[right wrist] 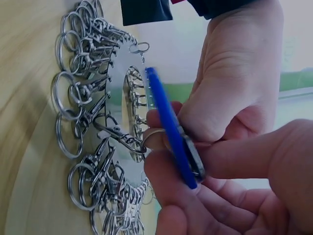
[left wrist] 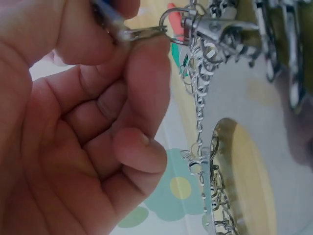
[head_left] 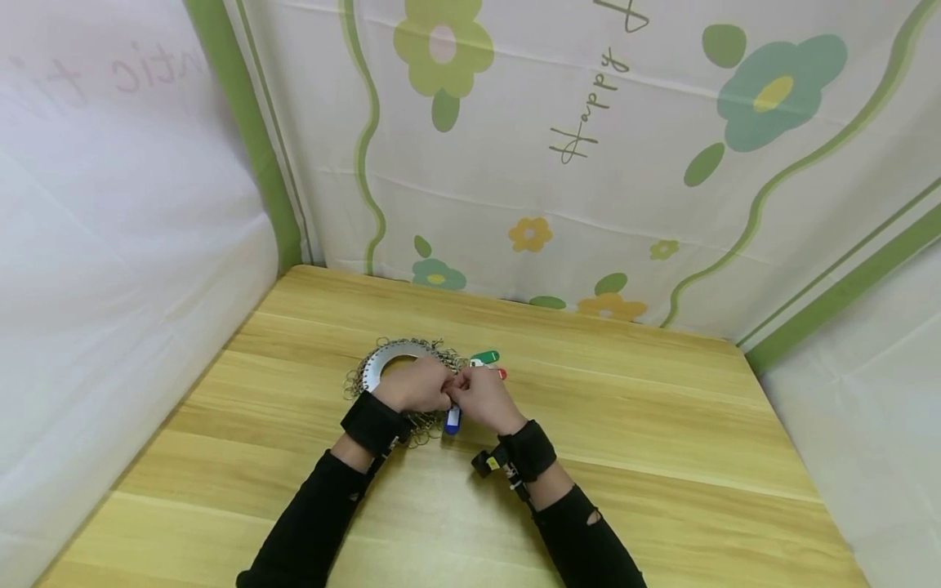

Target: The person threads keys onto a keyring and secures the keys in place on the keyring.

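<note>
A flat metal ring plate [head_left: 388,362] — its rim hung all round with silver clasps and split rings [right wrist: 68,132] — lies on the wooden worktop [head_left: 662,441]. Over its near edge both hands meet: the right hand [head_left: 481,398] pinches a slim blue tag [right wrist: 168,125], and the left hand [head_left: 419,384] pinches that tag's split ring [right wrist: 152,138]. Green and red tags [head_left: 487,358] lie just right of the plate.

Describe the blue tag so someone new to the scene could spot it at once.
Start at the wooden table and find the silver ring plate hung with key rings near its far-left part. Both hands meet just right of it; the blue tag pokes out below their fingers, pinched between them. The green tag and red tag lie loose on the table beyond the hands.
</note>
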`<state>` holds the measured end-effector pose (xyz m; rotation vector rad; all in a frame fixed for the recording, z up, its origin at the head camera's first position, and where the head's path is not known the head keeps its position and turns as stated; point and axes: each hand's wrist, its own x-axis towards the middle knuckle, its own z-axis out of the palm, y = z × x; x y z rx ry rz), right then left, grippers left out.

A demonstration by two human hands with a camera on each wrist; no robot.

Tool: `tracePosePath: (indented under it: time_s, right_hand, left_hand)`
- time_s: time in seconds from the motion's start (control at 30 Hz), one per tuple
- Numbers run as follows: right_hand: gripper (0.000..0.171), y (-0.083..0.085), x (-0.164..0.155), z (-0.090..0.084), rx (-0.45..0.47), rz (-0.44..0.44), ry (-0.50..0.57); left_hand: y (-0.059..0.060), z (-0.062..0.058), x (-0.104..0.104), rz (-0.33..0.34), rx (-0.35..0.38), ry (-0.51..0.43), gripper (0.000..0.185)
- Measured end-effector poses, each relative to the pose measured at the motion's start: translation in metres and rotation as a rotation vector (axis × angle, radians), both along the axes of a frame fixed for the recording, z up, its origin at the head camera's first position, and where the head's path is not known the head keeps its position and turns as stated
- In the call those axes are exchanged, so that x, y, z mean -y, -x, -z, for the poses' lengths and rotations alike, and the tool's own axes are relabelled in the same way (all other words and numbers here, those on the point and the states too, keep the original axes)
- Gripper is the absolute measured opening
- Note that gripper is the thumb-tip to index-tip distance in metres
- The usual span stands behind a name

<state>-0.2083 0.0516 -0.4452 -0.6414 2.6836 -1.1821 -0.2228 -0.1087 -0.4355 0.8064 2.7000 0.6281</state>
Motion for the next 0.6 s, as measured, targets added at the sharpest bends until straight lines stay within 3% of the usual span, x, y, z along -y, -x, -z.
tracePosePath:
  time_s: [0.6]
  right_hand:
    - [0.01,0.0025,-0.0039,0.0003,0.036,-0.056,-0.028]
  left_hand:
    - [0.0002,0.0016,-0.0003,-0.001,0.001,-0.039,0.036]
